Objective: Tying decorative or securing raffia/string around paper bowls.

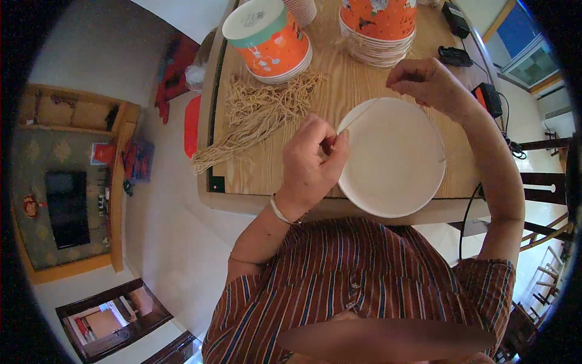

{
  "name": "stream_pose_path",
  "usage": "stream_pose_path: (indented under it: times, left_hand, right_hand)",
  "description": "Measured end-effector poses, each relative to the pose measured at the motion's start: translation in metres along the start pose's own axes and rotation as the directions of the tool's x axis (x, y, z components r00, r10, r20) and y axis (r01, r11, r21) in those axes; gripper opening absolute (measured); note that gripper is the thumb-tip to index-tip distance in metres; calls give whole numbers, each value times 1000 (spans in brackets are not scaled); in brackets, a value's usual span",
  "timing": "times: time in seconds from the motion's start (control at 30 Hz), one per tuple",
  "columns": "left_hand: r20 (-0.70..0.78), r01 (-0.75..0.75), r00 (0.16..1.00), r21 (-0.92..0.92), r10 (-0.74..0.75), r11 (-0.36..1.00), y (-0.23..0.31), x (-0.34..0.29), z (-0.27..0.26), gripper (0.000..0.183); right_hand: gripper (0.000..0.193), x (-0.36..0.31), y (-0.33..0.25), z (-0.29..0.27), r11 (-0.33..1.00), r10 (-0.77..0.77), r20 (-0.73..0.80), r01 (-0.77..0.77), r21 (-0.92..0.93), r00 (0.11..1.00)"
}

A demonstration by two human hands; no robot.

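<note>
A round paper bucket [393, 161] with a white inside stands open end up at the table's near edge, in front of my body. My left hand [315, 155] is closed at its left rim, thumb and forefinger pinching a thin pale string [359, 116]. From there the string slants across the bucket's mouth towards my right hand [427, 88]. That hand is over the far rim, fingers curled together on the string. A thin strand also shows along the bucket's right inner side. Beige strings [267, 118] lie in a loose bundle to the left of my left hand.
Upside-down orange paper buckets stand in stacks at the far left [273, 51] and far middle [379, 24], the latter with strings around its rims. Black devices and cables [454, 56] lie along the wooden table's [327, 67] right side. Dark chairs [545, 182] are at the right.
</note>
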State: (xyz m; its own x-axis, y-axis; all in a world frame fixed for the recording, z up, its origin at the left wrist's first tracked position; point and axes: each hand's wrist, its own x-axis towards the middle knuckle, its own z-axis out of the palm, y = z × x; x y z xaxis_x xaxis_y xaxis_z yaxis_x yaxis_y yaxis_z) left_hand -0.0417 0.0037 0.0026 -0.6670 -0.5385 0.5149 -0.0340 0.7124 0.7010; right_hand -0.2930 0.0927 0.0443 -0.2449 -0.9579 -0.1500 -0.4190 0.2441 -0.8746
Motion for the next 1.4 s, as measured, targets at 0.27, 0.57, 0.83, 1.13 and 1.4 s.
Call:
stream_pose_path:
  times: [0.27, 0.57, 0.83, 1.13, 1.4]
  left_hand:
    - [96, 400, 916, -289, -390, 869, -5, -2, 1, 17]
    - [111, 307, 952, -298, -286, 904, -1, -11, -4, 7]
    - [154, 474, 879, -168, -452, 865, 11, -5, -4, 12]
    - [5, 415, 907, -177, -421, 892, 10, -5, -1, 10]
    - [-82, 279, 956, -40, -281, 959, 20, 14, -7, 10]
  right_hand:
    - [7, 3, 31, 15, 969, 51, 100, -74, 236, 994]
    - [12, -16, 48, -1, 991, 134, 25, -133, -29, 991]
    - [34, -76, -31, -35, 900, 289, 198, -195, -390, 937]
    - [31, -101, -10, -17, 888, 455, 244, -455, -60, 856]
    - [32, -96, -8, -17, 939, 302, 234, -331, 92, 924]
